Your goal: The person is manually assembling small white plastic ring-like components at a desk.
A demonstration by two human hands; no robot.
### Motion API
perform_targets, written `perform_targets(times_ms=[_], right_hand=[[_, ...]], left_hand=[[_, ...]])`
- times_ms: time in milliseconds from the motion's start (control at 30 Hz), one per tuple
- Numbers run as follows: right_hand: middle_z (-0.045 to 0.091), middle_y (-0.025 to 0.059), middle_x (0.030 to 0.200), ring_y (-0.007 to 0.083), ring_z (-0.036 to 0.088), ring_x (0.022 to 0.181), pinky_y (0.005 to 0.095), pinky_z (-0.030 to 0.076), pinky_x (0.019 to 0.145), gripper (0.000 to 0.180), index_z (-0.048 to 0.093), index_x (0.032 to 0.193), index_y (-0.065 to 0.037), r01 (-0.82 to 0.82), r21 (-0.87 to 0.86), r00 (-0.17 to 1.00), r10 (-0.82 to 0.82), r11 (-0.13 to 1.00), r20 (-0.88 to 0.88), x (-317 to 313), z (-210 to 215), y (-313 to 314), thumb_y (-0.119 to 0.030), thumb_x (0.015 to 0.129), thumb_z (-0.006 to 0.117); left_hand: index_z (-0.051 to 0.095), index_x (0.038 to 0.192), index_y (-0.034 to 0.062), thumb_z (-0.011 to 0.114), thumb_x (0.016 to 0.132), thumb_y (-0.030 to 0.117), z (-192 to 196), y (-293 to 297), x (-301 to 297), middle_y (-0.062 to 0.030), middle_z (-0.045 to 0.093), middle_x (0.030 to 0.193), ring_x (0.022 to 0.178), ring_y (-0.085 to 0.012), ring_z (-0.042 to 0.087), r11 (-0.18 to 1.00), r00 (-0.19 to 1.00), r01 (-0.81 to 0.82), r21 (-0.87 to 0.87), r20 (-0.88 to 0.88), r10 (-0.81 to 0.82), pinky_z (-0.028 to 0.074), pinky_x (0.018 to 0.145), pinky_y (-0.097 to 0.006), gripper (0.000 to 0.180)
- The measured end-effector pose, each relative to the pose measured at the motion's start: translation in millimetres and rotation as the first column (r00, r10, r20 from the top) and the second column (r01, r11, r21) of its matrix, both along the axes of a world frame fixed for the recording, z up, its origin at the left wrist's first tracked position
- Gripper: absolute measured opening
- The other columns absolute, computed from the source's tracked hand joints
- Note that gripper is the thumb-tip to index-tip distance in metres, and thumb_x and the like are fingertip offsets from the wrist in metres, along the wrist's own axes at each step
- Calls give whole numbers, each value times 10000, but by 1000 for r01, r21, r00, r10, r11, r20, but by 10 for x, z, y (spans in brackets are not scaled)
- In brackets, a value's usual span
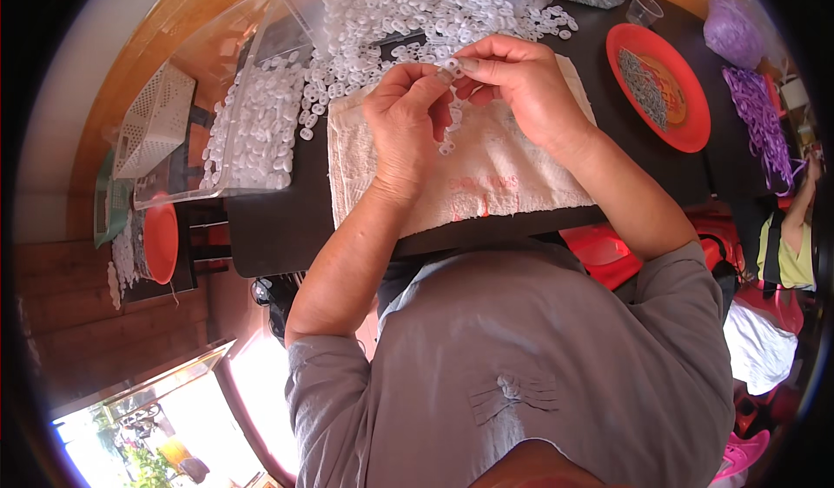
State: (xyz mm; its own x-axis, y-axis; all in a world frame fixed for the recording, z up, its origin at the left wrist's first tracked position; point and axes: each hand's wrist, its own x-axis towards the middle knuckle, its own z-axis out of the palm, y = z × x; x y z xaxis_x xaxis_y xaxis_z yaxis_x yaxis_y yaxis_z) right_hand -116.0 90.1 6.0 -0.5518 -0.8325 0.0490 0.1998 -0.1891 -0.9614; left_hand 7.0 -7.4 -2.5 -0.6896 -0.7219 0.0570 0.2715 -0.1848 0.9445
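My left hand (407,110) and my right hand (519,80) meet above a cream towel (504,175) on the dark table. Between their fingertips both pinch a small white plastic piece (453,66), oval with holes. A short string of similar white pieces (452,122) hangs below it, beside the left fingers. Whether anything finer is held at the fingertips is too small to tell. Just beyond the hands, a large heap of loose white pieces (417,2) spreads over the table and into clear plastic bins.
A clear bin (261,132) of white pieces stands at left, near a white perforated basket (156,119). At right are a red plate (691,97) with small grey metal parts, a clear cup (645,9) and purple strands (760,123). Another person's arm (804,193) shows at far right.
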Motion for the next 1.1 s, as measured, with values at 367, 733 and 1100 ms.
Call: perform_targets(times_ms=[367, 733, 1100], right_hand=[[657, 45, 838, 124, 630, 760, 257, 486, 691, 189, 655, 958, -8, -77, 64, 988, 85, 995, -129, -87, 21, 49, -182, 920, 595], [615, 6, 751, 94, 593, 655, 222, 457, 581, 227, 637, 899, -19, -296, 140, 937, 316, 945, -152, -198, 152, 138, -243, 919, 602], [597, 28, 607, 131, 591, 517, 225, 383, 483, 254, 656, 831, -19, -422, 57, 903, 425, 905, -66, -180, 125, 165, -256, 911, 614]], left_hand=[[604, 886, -11, 649, 850, 46, 29, 2, 6, -44, 602, 677, 490, -70, 487, 997, 997, 73, 15, -19, -73, 365, 409, -205, 81], [629, 1052, 1, 736, 783, -13, 52, 0, 49, -63, 685, 829, 631, -71, 585, 959, 964, 232, -164, -93, -250, 428, 485, -184, 290], [628, 987, -28, 737, 770, -11, 67, 6, 105, -97, 667, 815, 617, -108, 584, 943, 948, 272, -191, -114, -297, 437, 458, -209, 244]])
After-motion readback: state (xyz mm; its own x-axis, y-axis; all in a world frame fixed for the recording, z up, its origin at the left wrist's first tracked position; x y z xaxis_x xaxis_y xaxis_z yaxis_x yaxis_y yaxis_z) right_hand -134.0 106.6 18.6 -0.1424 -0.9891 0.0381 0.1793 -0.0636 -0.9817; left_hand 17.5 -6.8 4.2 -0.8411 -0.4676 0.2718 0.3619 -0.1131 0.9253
